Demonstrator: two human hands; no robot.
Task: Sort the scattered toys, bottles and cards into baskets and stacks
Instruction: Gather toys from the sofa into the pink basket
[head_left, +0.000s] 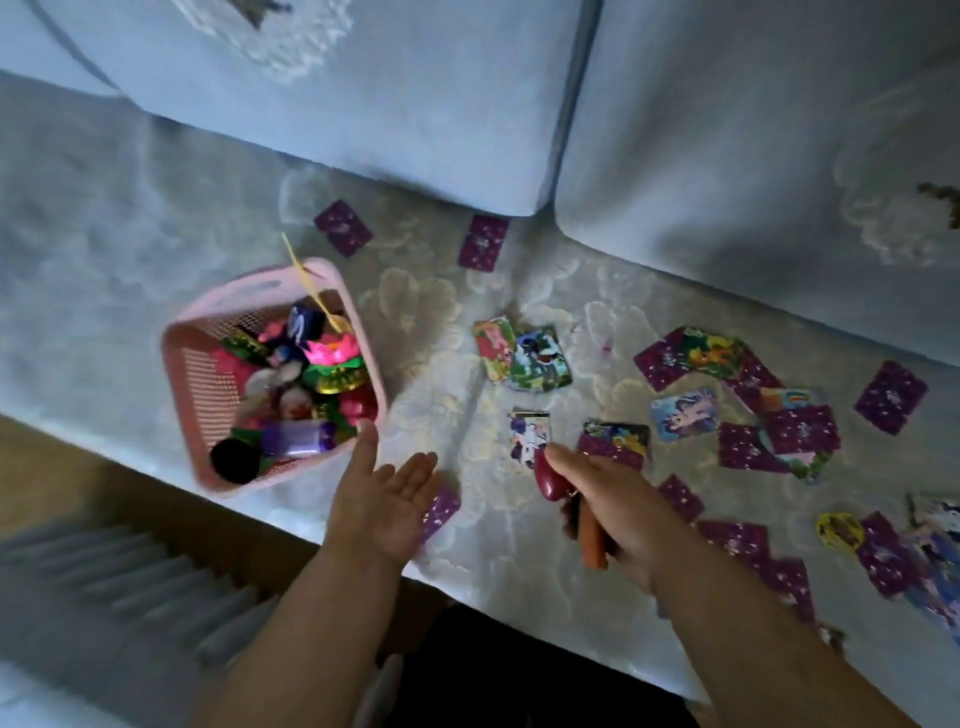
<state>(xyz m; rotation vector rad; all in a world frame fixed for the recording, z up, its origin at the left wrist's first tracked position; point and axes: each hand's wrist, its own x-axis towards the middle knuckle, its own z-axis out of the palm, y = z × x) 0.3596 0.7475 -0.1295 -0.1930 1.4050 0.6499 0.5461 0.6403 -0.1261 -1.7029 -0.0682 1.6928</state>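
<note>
A pink mesh basket (192, 384) stands on the sofa seat at the left, filled with several toys and a purple bottle (296, 439). My left hand (387, 493) hovers open, palm up, just right of the basket's near corner. My right hand (605, 499) grips a dark red toy (545, 478) and an orange stick-shaped toy (594, 543). Several cards lie scattered on the seat: picture-side up near the middle (537, 358), purple backs at the right (802, 428).
Two pale blue back cushions (415, 104) rise behind the seat. The seat's front edge (467, 587) runs diagonally, with floor and a ribbed grey object (119, 566) below at the left. Two purple cards (483, 242) lie near the cushions.
</note>
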